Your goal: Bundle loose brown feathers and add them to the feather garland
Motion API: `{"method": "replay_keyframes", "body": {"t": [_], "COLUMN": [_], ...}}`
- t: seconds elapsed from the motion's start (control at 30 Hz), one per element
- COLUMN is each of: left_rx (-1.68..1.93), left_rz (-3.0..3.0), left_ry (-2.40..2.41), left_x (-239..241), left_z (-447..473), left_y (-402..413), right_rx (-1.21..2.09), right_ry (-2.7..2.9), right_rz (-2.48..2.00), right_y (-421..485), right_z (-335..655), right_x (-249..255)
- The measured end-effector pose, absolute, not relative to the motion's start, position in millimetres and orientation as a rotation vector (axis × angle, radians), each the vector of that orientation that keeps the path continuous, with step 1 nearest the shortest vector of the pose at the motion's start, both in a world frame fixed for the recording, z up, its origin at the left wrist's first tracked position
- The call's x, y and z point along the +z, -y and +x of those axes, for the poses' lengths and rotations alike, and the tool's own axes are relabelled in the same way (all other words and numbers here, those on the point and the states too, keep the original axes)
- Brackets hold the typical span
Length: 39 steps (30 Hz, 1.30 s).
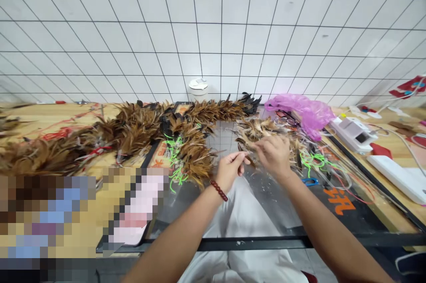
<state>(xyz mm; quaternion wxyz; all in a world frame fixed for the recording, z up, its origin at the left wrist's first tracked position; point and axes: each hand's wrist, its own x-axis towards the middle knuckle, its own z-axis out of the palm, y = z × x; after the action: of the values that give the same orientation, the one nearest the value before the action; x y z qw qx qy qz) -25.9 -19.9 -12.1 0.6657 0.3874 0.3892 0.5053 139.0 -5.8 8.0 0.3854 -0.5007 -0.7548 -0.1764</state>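
My left hand [232, 168], with a beaded bracelet [218, 190] on its wrist, is closed with thumb and fingers pinched around a small brown feather [250, 161]. Just right of it, my right hand [275, 153] has its fingers curled over a loose pile of tan and brown feathers [254, 127]. What those fingers hold, if anything, is hidden. Left of my hands lies a bunch of brown feathers [196, 158] beside bright green strings [176, 163]. A long feather strip [216, 112] stretches behind, ending in dark tips.
A pink plastic bag [304, 112] lies at the back right, near glasses [288, 117]. Blue-handled scissors [310, 181], more green strings [316, 159] and a white power strip [399, 178] are on the right. A white lidded container [199, 89] stands by the tiled wall. Feather garlands [129, 134] cover the left.
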Motion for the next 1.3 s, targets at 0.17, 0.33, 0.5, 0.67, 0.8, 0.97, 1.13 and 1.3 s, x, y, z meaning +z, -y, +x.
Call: {"method": "replay_keyframes", "body": {"t": [0.17, 0.33, 0.5, 0.67, 0.8, 0.97, 1.13, 1.3], "left_rx": [1.136, 1.152, 1.090, 0.913, 0.833, 0.887, 1.095, 1.316], "left_rz": [0.648, 0.528, 0.660, 0.960, 1.223, 1.434, 1.785, 2.114], "left_ry": [-0.752, -0.789, -0.876, -0.965, -1.002, -1.006, -0.846, -0.669], "left_x": [-13, -12, -13, -15, -16, -12, -7, -15], "left_z": [-29, -34, -32, -27, -26, -28, -33, -33], "left_y": [18, 12, 15, 24, 27, 35, 49, 51], "right_rx": [-0.495, -0.278, 0.010, 0.651, 1.098, 0.823, 0.690, 0.564], "right_ry": [2.106, 2.158, 1.907, 1.656, 1.706, 1.633, 2.207, 2.546], "right_rz": [-1.050, -1.042, -1.234, -1.231, -1.075, -1.270, -1.262, -1.430], "right_y": [13, 13, 6, 1, 3, -8, -39, -47], "right_z": [118, 119, 126, 125, 124, 132, 107, 52], "right_x": [-1, -6, -5, -5, 2, 19, 27, 20]}}
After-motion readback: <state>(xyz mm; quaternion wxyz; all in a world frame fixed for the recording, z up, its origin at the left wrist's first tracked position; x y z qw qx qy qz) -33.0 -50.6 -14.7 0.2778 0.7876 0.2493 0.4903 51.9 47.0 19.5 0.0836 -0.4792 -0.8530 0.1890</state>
